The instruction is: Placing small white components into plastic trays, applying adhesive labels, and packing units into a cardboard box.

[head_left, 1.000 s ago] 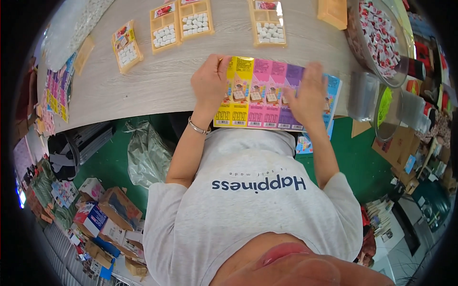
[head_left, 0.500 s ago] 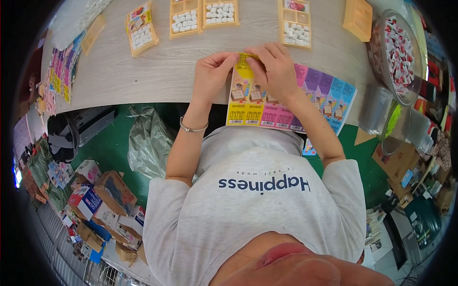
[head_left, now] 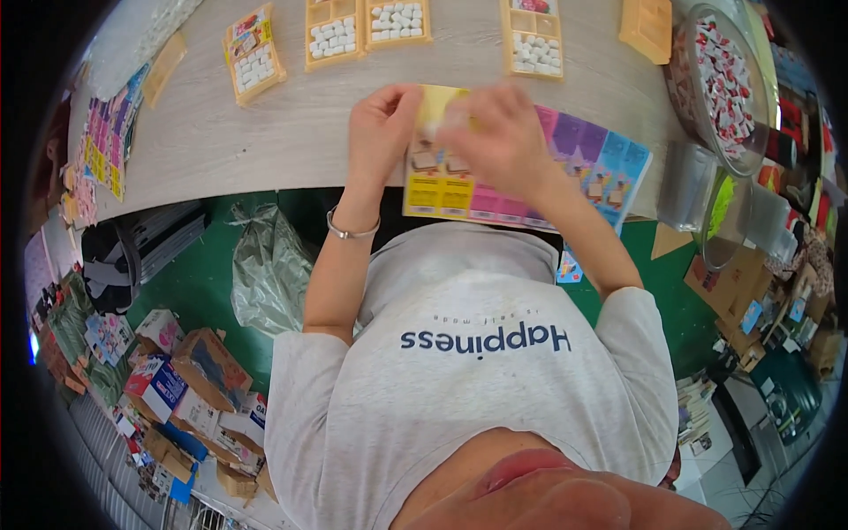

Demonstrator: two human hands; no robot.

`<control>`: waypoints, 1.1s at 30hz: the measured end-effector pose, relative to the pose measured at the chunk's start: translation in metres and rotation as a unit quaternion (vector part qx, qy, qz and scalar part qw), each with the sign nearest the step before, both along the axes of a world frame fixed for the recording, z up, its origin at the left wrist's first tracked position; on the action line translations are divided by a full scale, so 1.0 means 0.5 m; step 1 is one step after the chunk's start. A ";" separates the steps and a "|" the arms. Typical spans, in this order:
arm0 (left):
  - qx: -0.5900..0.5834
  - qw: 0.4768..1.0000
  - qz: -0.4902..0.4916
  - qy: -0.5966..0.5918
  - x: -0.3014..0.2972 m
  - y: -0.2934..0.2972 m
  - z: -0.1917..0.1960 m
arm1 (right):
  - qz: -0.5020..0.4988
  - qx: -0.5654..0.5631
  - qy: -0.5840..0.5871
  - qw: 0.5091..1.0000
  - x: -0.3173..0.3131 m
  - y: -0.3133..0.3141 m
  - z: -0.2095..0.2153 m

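Observation:
A colourful printed sheet (head_left: pixel 439 196) in yellow, pink, purple and blue blocks lies along the table's near edge, partly beyond it. My left hand (head_left: pixel 380 128) is closed at the sheet's upper left corner, thumb and forefinger pinched on it. Over the yellow and pink part is my right hand (head_left: pixel 512 141), its fingers smeared by motion; whether it holds anything is unclear. Farther back stand cream trays with white pieces in them: one at the left (head_left: pixel 254 66), two side by side (head_left: pixel 332 40) in the middle, and one (head_left: pixel 536 57) beyond my right hand.
At the right edge stand a clear tub (head_left: pixel 729 84) of red-and-white wrapped pieces and a cream tray (head_left: pixel 647 31). More printed sheets (head_left: pixel 108 146) lie at the far left, beside a clear plastic bag (head_left: pixel 132 44). A grey-green bag (head_left: pixel 269 265) and cardboard boxes (head_left: pixel 212 367) are below the table.
My right hand has shifted and its fingers now blur over the sheet. The left hand keeps its pinch at the corner. The whole view has shifted slightly.

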State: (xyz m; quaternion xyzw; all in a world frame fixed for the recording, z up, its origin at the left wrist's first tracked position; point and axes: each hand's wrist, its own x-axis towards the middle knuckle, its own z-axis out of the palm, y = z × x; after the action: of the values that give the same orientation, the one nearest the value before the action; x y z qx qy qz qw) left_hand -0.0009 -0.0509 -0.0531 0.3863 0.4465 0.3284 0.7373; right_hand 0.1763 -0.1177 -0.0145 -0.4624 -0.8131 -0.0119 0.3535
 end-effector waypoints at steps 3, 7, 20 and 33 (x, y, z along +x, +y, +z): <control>0.310 0.894 0.024 0.321 -0.011 0.005 0.003 | 0.315 -0.314 0.075 0.893 0.024 -0.118 0.158; 0.446 0.751 0.017 0.487 0.000 -0.007 0.010 | 0.480 -0.376 0.422 0.671 0.161 -0.107 0.245; 0.069 0.957 -0.253 0.122 0.201 0.181 0.143 | -0.169 -0.262 0.560 0.768 0.327 0.089 0.017; 0.186 0.883 -0.252 0.349 0.280 0.241 0.058 | -0.268 -0.276 0.538 0.750 0.320 0.133 -0.072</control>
State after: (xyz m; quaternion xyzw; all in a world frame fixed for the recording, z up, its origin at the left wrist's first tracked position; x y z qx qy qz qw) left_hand 0.1394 0.0697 -0.0239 0.7054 0.4931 0.0525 0.5065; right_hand 0.3364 -0.0511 -0.0503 -0.6688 -0.2987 0.3698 0.5716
